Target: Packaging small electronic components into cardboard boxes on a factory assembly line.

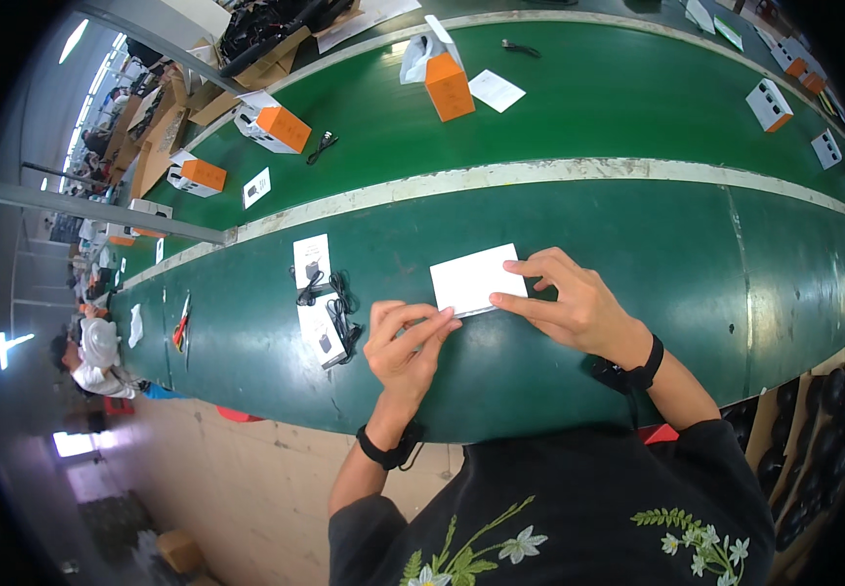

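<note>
A blank white paper booklet [476, 277] is held just over the green bench, its broad white side up. My left hand [401, 350] pinches its near left corner between thumb and fingertips. The thumb and index finger of my right hand [571, 303] grip its right side, the thumb at the near edge and the index finger higher up. Left of my hands, two white booklets with a small dark device pictured on them, an upper booklet [312, 250] and a lower booklet [319, 330], lie with coiled black cables [341, 311] on and beside them.
Beyond the pale ledge [500, 176], a green conveyor belt [618, 98] carries orange-and-white boxes [450, 88], loose cables [323, 146] and papers [496, 90]. Red-handled pliers [181, 330] lie far left on the bench. A metal post [110, 209] crosses at left. A person [100, 352] sits further along.
</note>
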